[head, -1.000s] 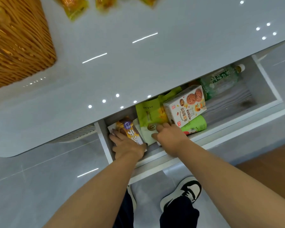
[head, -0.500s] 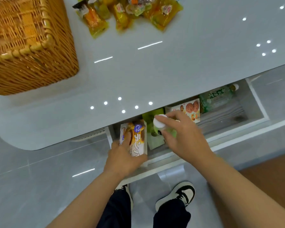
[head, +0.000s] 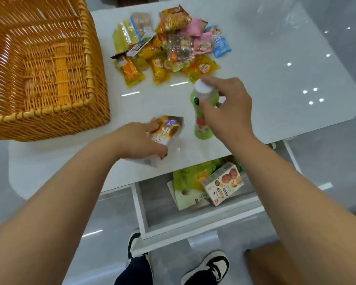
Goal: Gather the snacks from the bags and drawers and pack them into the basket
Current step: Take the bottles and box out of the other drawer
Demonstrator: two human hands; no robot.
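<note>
glossy white table with ceiling-light reflections, grey tiled floor, wooden floor patch

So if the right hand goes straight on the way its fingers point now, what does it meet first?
Probably the pile of small snack packets on the white table. The right hand grips the green bottle, index finger pointing up-left toward the nearest yellow packets; depth is unclear.

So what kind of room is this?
Probably a home living or dining room: a glossy white table with an open drawer of snacks, a wicker basket and a grey tiled floor.
</note>
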